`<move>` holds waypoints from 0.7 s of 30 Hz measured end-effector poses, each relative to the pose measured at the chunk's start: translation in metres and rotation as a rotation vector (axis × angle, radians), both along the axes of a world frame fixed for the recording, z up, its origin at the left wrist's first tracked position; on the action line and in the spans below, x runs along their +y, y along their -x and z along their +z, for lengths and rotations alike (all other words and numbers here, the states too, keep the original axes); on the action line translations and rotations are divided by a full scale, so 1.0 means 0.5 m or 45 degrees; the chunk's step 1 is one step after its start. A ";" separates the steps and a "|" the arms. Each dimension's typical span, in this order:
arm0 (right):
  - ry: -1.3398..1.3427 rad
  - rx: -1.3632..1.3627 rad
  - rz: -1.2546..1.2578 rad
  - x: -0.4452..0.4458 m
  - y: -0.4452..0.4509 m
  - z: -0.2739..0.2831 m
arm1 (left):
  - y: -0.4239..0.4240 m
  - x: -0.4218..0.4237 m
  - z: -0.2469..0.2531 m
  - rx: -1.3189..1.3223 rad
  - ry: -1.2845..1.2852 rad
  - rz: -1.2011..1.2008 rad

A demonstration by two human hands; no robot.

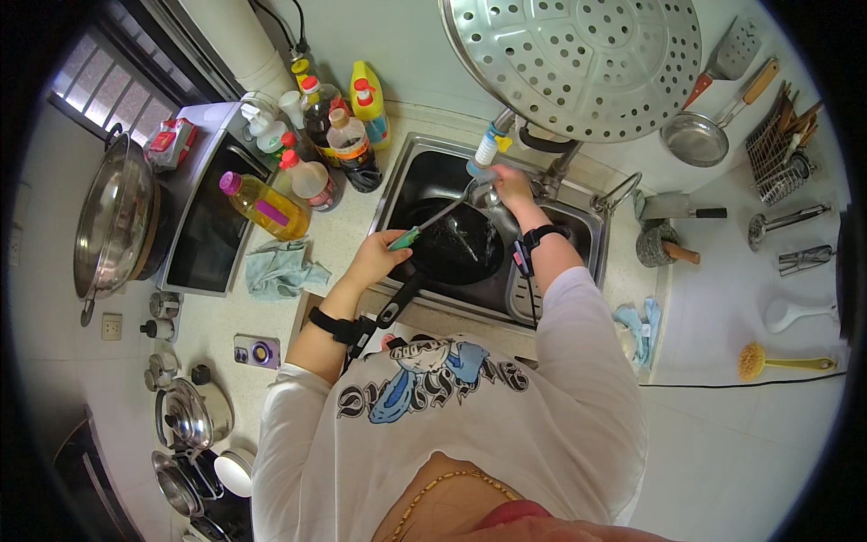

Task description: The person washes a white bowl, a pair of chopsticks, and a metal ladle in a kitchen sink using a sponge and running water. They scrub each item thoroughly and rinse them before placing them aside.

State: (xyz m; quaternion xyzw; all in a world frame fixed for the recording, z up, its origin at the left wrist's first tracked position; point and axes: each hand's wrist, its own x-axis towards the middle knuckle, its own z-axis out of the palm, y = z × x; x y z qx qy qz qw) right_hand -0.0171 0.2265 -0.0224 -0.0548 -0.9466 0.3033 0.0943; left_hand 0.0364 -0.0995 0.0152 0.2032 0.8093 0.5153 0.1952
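My left hand (379, 256) is closed around the green handle of a long metal-shafted kitchen utensil (433, 218). The utensil slants up over a black frying pan (455, 247) in the steel sink (440, 162). At the far end of its shaft, under the white faucet nozzle (484, 150), is my right hand (511, 186), with its fingers at the utensil's shiny metal head; their exact grip is hard to see. Wet highlights show inside the pan, whose black handle (399, 298) reaches over the sink's front edge.
Sauce bottles (352, 152) and a yellow oil bottle (267, 206) stand left of the sink, near a crumpled cloth (283, 269) and a phone (257, 351). A perforated steel steamer plate (576, 61) hangs above the sink. A stone mortar (655, 245) stands to the right.
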 end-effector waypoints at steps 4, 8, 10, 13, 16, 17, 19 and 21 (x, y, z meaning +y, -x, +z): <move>0.645 0.174 -0.559 0.040 0.036 -0.148 | -0.006 0.031 0.029 -0.492 -0.209 0.080; 1.933 0.076 -0.994 -0.079 0.029 -0.083 | -0.024 0.045 0.053 -0.879 -0.353 0.197; 2.445 0.137 -0.948 -0.114 0.028 -0.082 | -0.023 0.049 0.047 -0.989 -0.371 0.168; 2.896 -0.011 -0.488 -0.139 0.026 -0.088 | -0.023 0.056 0.054 -1.133 -0.413 0.152; 2.958 -0.086 -0.440 -0.167 0.020 -0.080 | -0.022 0.056 0.050 -1.269 -0.487 0.125; 2.903 -0.079 -0.444 -0.175 0.018 -0.081 | -0.023 0.054 0.044 -1.280 -0.484 0.129; 2.814 -0.101 -0.441 -0.192 0.004 -0.063 | -0.022 0.051 0.036 -1.300 -0.481 0.132; 2.749 -0.164 -0.425 -0.213 -0.023 -0.045 | -0.024 0.053 0.039 -1.242 -0.484 0.137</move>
